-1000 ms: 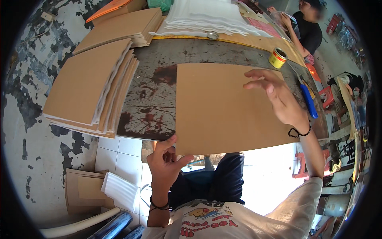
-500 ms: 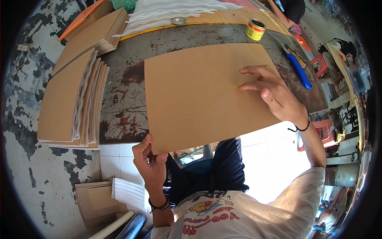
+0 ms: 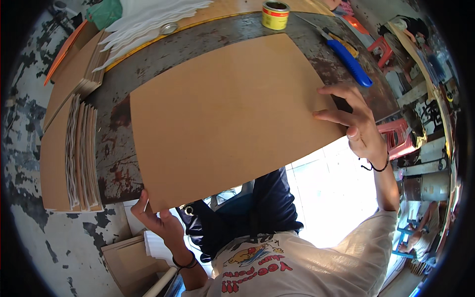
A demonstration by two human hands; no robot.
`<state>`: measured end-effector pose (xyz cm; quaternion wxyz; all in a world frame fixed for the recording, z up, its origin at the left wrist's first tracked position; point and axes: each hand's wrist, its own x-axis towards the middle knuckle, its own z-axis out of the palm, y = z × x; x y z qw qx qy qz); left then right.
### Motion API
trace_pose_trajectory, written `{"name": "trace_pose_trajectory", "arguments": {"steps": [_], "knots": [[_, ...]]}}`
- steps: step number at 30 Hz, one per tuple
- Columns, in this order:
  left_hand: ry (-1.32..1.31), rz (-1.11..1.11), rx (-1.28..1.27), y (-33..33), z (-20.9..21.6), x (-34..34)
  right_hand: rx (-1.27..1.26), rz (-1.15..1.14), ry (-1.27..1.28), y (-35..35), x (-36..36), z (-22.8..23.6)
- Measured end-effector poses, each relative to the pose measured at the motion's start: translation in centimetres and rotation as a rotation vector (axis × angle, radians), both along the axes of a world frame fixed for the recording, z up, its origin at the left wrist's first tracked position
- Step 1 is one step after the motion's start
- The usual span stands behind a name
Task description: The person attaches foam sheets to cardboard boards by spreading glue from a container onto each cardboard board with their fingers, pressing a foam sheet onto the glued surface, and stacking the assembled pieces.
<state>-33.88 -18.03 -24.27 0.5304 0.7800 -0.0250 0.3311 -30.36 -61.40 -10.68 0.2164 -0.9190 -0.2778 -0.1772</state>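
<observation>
Cardboard sheet (image 3: pixel 227 123) lies on the dark surface (image 3: pixel 118 168), long axis left to right, its right end slanting away from the person and its near edge overhanging the lap. Left hand (image 3: pixel 163 225) frames the near-left corner with thumb and forefinger; I cannot tell whether it grips. Right hand (image 3: pixel 363 121) spreads wide at the right edge, nearest the blue cutter (image 3: pixel 350 63) beyond.

Far from me on the worn dark table (image 3: pixel 116 171), I see an open yellow tin (image 3: pixel 275 19), with a blue-handled cutter (image 3: pixel 349 63) to its right. Far left lies a round metal piece (image 3: pixel 168 28), probably a lid. A red stool (image 3: pixel 396 134) stands off to my right; a peeling wall (image 3: pixel 29 232) rises on my left.
</observation>
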Motion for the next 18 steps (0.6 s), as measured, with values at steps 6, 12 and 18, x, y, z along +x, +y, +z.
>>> {"name": "trace_pose_trajectory", "arguments": {"steps": [6,12,18], "knots": [[0.022,0.029,0.038,-0.4,0.4,0.0,0.011,-0.029,-0.052,-1.9,-1.5,-1.2],[0.051,0.032,-0.019,-0.6,0.8,0.0,-0.021,-0.004,-0.139,-3.3,-2.7,-1.9],[0.044,0.034,-0.012,-0.3,0.4,-0.1,-0.264,-0.085,-0.264,-2.7,-3.5,-0.3]]}}
